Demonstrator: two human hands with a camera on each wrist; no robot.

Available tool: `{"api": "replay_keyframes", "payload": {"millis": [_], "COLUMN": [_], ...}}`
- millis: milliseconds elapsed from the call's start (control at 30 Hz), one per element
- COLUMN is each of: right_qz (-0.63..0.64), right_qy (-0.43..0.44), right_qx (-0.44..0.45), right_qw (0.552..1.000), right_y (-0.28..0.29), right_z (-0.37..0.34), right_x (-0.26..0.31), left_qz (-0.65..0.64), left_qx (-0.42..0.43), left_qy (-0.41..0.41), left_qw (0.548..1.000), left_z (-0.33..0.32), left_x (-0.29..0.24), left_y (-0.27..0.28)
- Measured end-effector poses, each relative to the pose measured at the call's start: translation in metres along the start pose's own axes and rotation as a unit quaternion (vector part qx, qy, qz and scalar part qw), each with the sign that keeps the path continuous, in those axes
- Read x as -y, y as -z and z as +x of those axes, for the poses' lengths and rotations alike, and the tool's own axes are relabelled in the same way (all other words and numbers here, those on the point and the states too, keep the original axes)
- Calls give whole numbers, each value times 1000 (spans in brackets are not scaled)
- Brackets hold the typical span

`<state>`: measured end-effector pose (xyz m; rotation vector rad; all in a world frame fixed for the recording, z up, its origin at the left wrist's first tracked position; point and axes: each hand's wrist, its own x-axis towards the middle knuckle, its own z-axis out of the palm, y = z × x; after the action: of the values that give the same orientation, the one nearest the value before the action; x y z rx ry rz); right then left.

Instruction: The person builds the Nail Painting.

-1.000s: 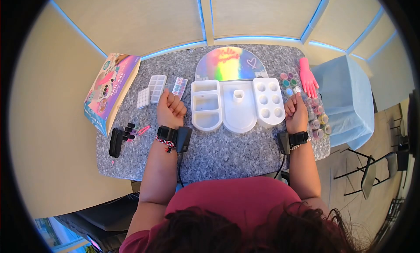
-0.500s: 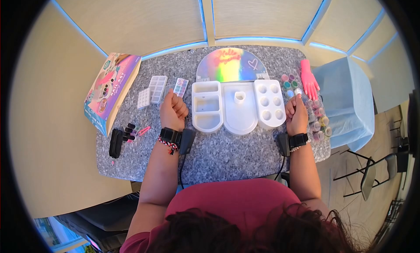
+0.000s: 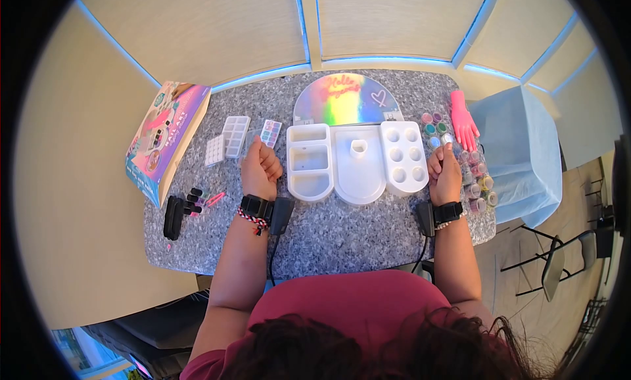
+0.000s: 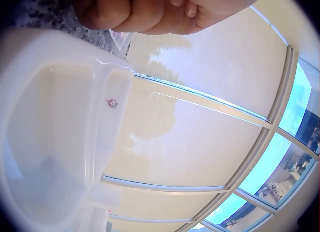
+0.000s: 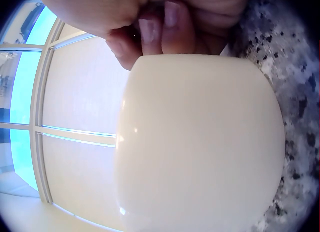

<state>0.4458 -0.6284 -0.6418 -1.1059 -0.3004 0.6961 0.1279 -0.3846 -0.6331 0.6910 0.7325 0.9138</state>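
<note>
A white plastic organizer stands in the middle of the table, made of a three-compartment tray (image 3: 309,186), a rounded centre piece with a small raised post (image 3: 358,148) and a block with round wells (image 3: 404,155). My left hand (image 3: 261,171) rests beside the three-compartment tray, fingers loosely curled around nothing. At the other side, my right hand (image 3: 445,174) lies near the block with wells, its fingers also loosely curled and holding nothing. In the right wrist view the fingertips (image 5: 171,14) appear right behind the block's white side. Behind the organizer is a shiny rainbow panel (image 3: 347,100).
On the left are a nail art box (image 3: 167,137), white compartment cases (image 3: 236,137), a sticker sheet (image 3: 270,133), a black pouch (image 3: 173,217) and small black-capped bottles (image 3: 192,199). Several small jars (image 3: 486,183) and a pink model hand (image 3: 464,123) sit at the right.
My left hand has shifted slightly to the right, toward the tray. The right hand stays in place; the view drifts a little.
</note>
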Motion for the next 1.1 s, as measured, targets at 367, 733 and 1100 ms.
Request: {"api": "replay_keyframes", "payload": {"millis": [367,733,1100], "right_qz": [8,-243,-246], "right_qy": [-23,-8,-181], "right_qx": [11,211,223], "right_qw": [1000,947,926], "right_y": [-3,-22,-38], "right_z": [2,87,131], "right_x": [-2,48,21], "left_qz": [4,308,290], "left_qx": [1,109,70], "left_qy": [-7,2,92], "left_qw": [1000,945,950], "left_z": [5,68,108], "left_x": [2,-25,-17], "left_y": [10,13,-1]}}
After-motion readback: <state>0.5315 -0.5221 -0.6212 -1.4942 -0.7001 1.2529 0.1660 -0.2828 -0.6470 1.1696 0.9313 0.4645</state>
